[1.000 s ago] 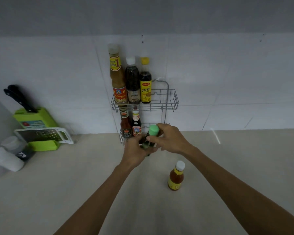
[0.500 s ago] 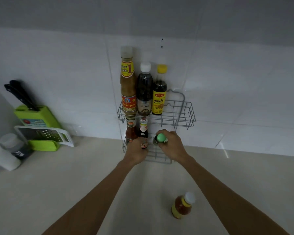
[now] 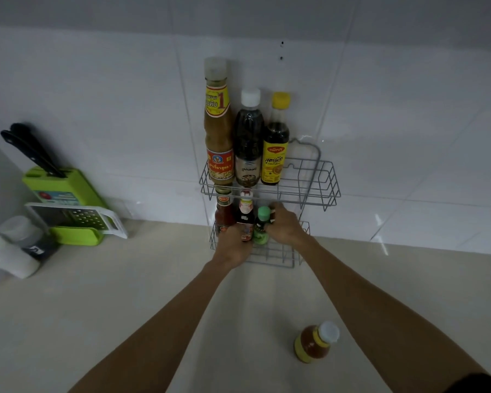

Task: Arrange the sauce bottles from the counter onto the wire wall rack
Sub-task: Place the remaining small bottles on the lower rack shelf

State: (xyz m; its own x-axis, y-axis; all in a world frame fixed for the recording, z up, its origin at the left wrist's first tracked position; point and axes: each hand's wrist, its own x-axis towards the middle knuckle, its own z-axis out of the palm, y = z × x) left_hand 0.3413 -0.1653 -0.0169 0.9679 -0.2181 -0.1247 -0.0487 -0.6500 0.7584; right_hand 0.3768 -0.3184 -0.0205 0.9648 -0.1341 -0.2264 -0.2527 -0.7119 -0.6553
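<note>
A grey two-tier wire wall rack (image 3: 325, 182) hangs on the white tiles. Its upper shelf holds three tall bottles: a tan sauce (image 3: 218, 129), a dark one with a white cap (image 3: 248, 143) and a yellow-capped one (image 3: 275, 143). On the lower shelf stand a red sauce bottle (image 3: 224, 214), a dark bottle with a red-white label (image 3: 245, 214) and a small green-capped bottle (image 3: 262, 225). My right hand (image 3: 285, 226) grips the green-capped bottle from the right. My left hand (image 3: 234, 246) rests at the lower shelf's front, against the bottles there. A small orange sauce bottle (image 3: 315, 343) stands alone on the counter.
At the far left a green knife block (image 3: 60, 185) holds black-handled knives, with a white grater (image 3: 77, 218) leaning on it. Two white-capped containers (image 3: 17, 245) lie near the left edge. The beige counter (image 3: 125, 307) stretches below the rack.
Both hands carried the green-capped bottle from above the counter up into the lower shelf, beside the two bottles there. The view moved closer to the rack.
</note>
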